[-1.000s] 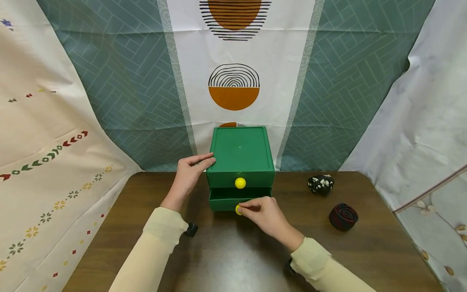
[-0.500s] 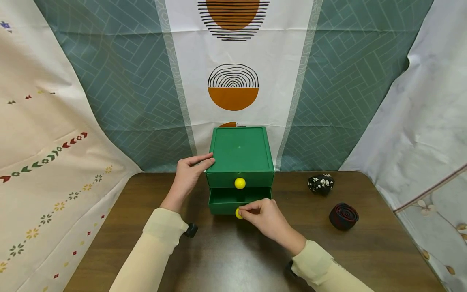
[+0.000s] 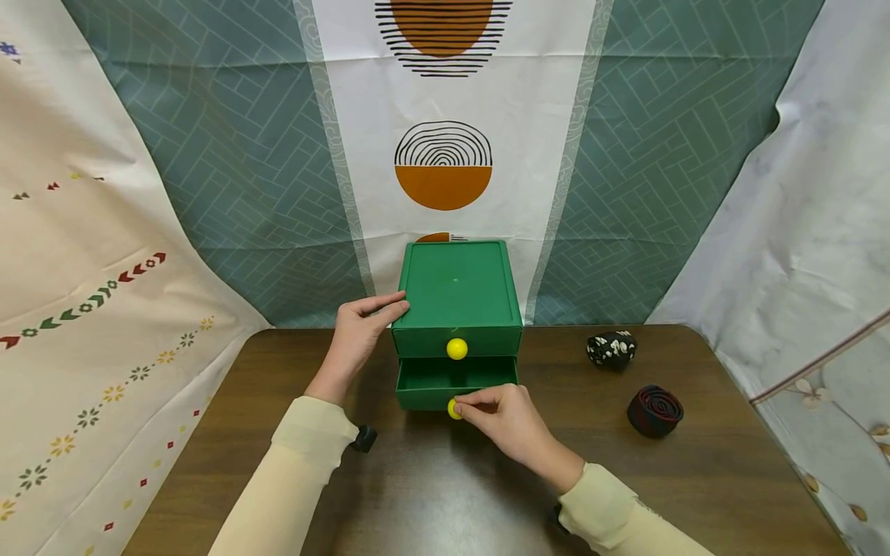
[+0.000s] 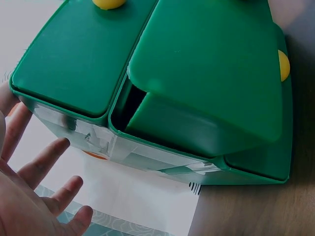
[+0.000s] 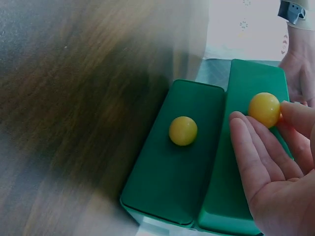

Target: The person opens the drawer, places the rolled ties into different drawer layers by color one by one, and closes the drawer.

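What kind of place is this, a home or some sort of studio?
Probably a staged recording set, not a lived-in room: patterned cloths are hung as backdrops all around a wooden table that holds a green drawer box.

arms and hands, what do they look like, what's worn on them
Both hands, the left hand and the right hand, are bare, with no gloves or rings visible. Each arm wears a long pale cream sleeve ending at the wrist. A small black device sits under each wrist, beside the cuff.

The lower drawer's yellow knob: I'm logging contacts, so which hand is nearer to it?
Right. The right hand pinches the lower yellow knob; the left hand rests against the green drawer box, at its upper left side.
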Demonstrator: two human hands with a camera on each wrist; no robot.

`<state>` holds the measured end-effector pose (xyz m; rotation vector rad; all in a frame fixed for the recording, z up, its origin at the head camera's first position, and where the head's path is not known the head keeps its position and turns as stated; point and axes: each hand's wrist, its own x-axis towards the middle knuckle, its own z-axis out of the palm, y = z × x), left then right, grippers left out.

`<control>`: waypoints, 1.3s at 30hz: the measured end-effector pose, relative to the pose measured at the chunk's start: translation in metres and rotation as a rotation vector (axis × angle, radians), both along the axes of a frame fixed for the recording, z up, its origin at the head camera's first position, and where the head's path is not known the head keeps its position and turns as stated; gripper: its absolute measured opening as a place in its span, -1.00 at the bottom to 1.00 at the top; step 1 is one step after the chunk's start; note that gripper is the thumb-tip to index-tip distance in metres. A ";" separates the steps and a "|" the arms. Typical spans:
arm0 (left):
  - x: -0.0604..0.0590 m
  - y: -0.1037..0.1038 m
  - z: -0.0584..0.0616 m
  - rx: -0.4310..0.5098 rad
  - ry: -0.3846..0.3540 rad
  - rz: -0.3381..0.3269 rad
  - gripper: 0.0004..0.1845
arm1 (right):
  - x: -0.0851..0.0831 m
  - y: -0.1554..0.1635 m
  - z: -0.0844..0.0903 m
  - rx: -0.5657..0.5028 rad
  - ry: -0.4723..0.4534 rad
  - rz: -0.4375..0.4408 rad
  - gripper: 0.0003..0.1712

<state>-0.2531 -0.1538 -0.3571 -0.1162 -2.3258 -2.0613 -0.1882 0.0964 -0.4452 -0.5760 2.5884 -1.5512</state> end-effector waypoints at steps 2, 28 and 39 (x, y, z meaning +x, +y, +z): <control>0.000 0.000 0.000 -0.001 -0.001 0.001 -0.59 | 0.001 0.000 0.003 0.010 -0.014 0.008 -0.81; 0.001 0.000 0.002 -0.009 -0.006 0.003 -0.58 | 0.013 0.002 0.015 0.089 -0.066 0.065 -0.79; 0.002 0.002 0.003 -0.007 -0.007 0.015 -0.59 | 0.017 0.003 0.024 0.116 -0.091 0.122 -0.82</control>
